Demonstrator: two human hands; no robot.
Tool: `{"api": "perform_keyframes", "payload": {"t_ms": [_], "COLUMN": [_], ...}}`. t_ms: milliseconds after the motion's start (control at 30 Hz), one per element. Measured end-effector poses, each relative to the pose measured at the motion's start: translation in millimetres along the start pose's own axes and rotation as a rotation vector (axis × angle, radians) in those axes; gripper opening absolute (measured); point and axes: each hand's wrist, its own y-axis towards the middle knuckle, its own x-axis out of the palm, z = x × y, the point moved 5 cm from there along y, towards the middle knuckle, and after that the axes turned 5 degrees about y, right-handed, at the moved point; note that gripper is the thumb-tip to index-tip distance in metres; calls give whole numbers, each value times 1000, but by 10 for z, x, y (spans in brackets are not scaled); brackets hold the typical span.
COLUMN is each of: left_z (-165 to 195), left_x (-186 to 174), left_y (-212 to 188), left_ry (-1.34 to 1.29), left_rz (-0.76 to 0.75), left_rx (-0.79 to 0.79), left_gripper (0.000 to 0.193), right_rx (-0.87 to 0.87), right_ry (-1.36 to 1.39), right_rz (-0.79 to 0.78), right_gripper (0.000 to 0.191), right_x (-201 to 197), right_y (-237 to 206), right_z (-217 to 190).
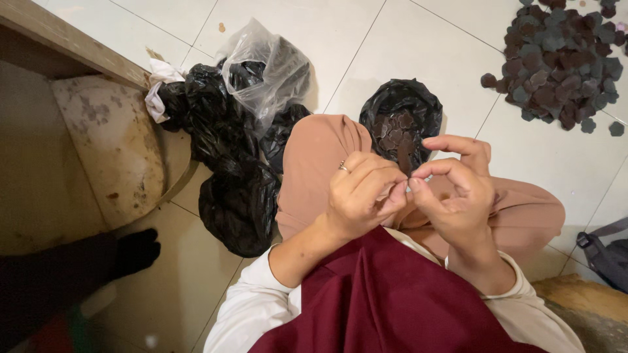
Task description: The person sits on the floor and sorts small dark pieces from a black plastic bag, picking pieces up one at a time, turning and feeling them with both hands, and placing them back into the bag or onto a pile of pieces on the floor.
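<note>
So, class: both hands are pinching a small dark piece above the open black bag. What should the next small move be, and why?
Probably pull the fingertips apart to split or peel the dark piece. The left hand and right hand both pinch it, right above the black bag of similar pieces, while a pile lies on the tiled floor.

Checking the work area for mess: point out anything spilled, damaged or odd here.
A pile of dark flat pieces lies loose on the tiled floor, with strays at its edges. The black bags are crumpled in a heap. The pale seat looks stained. Both hands pinch a piece.
</note>
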Motion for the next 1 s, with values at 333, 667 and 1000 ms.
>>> {"api": "perform_keyframes", "payload": {"t_ms": [333,667,1000], "left_z": [-304,-412,-633], "left_x": [338,311,581], "left_y": [-377,-403,-687], "left_ry": [-812,-545,-1085], "left_rz": [-147,-132,-81], "left_rx": [-728,-598,-937], "left_gripper": [6,12,11], "right_rx": [91,69,545], "right_ry": [331,257,1183], "right_rz": [-39,-38,-180], "right_gripper": [6,6,15], "right_x": [163,157,303], "right_y": [-20,-26,-11], "right_z": [174,282,620]}}
